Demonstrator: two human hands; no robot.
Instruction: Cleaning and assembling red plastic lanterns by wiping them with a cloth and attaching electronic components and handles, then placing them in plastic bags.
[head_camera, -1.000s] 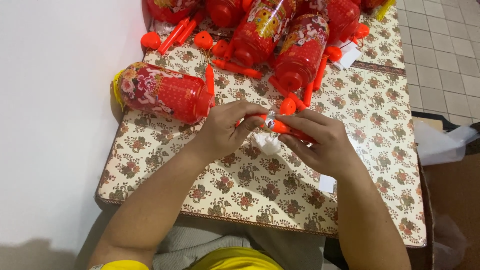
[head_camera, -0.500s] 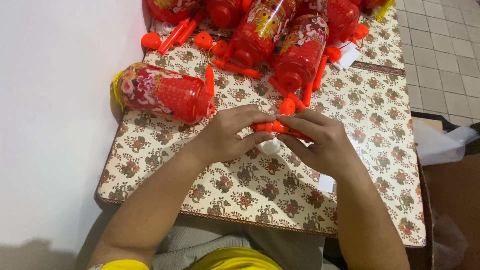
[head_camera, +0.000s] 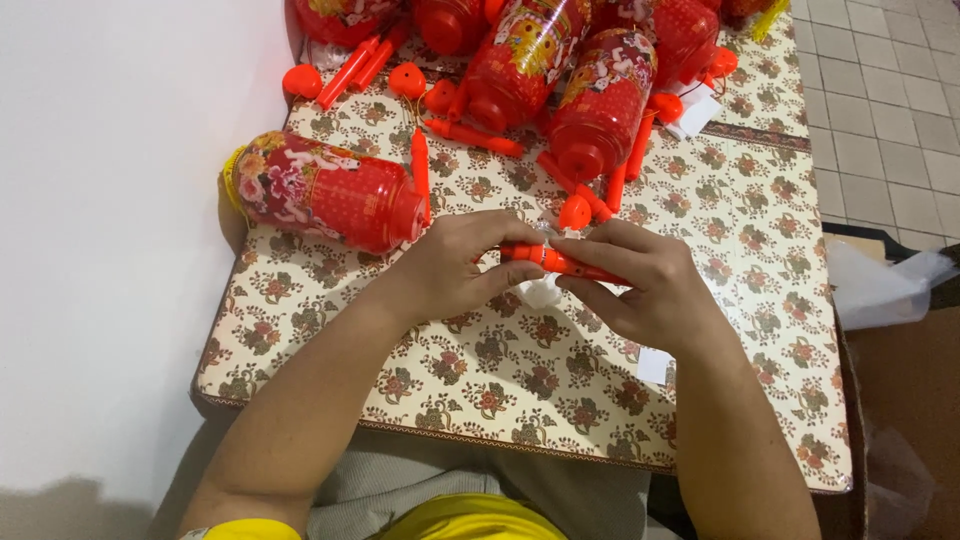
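At centre of the head view, over a table (head_camera: 700, 330) covered in a cream floral-patterned cloth, both hands are meeting on one item.

- Left hand (head_camera: 455, 270): fingers curled narrow, pinching the near end of a slim orange stick (head_camera: 560, 263); thumb is pressing it from below.
- Right hand (head_camera: 650, 290): fingers also closed narrow around the same orange stick, which is lying nearly level and running toward 4 o'clock under the fingers.
- Small white piece (head_camera: 540, 292): sitting just beneath the stick, between the two hands; its kind cannot be told.
- Red lantern-like cylinder (head_camera: 325, 190) with flower print and a yellow end: lying on its side at 10 o'clock from the hands, near the table's left edge.
- Two more red cylinders (head_camera: 600, 105): lying tilted at 12 o'clock, mouths pointing toward the hands.
- Loose orange sticks (head_camera: 470, 133) and round orange caps (head_camera: 302, 80): lying scattered between 11 and 1 o'clock among the cylinders.
- White paper slip (head_camera: 655, 365): lying on the cloth at 5 o'clock, just beside the right wrist.
- Clear plastic bag (head_camera: 880, 285): lying off the table at 3 o'clock, over a brown box.
- Grey floor tiles (head_camera: 880, 110): showing at 2 o'clock.
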